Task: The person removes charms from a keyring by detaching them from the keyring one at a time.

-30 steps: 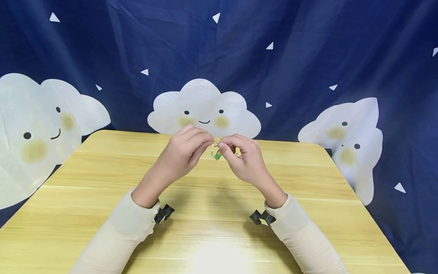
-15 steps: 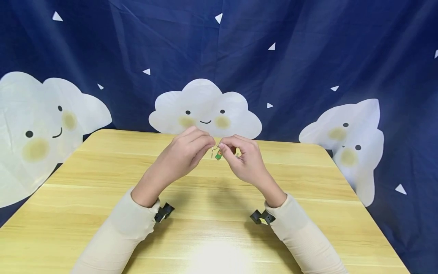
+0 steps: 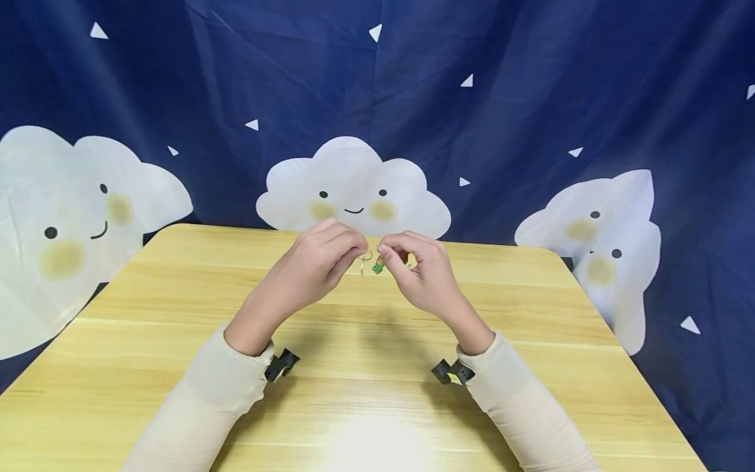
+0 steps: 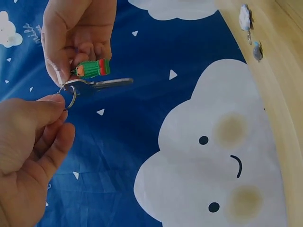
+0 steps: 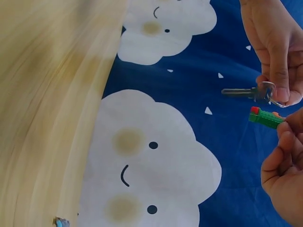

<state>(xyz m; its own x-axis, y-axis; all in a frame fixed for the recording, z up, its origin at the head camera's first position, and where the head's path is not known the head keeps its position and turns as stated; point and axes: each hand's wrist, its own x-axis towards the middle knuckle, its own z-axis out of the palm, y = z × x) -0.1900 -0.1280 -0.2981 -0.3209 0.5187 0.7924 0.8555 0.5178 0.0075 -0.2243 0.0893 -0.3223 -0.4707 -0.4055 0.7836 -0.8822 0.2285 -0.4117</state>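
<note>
Above the table, my left hand (image 3: 321,259) pinches a thin metal key ring (image 4: 72,98) between thumb and fingertips. A silver key (image 4: 102,84) hangs from that ring, its blade pointing down in the head view. Facing it, my right hand (image 3: 421,272) pinches the top end of a small green charm (image 3: 379,265) with red and orange parts, also seen as a green charm (image 5: 266,117) in the right wrist view. A narrow gap separates the fingertips in the head view. Whether the charm's fitting still touches the ring, I cannot tell.
A wooden table (image 3: 377,347) lies under both hands, backed by a dark blue curtain (image 3: 501,124) with white clouds. On the tabletop in the left wrist view lie a small whitish object (image 4: 245,18) and a small grey-blue object (image 4: 257,51).
The ring and key have shifted slightly left with my left fingertips, widening the gap to the right hand. The ring's loop now shows more fully. The right hand holds the charm almost unmoved.
</note>
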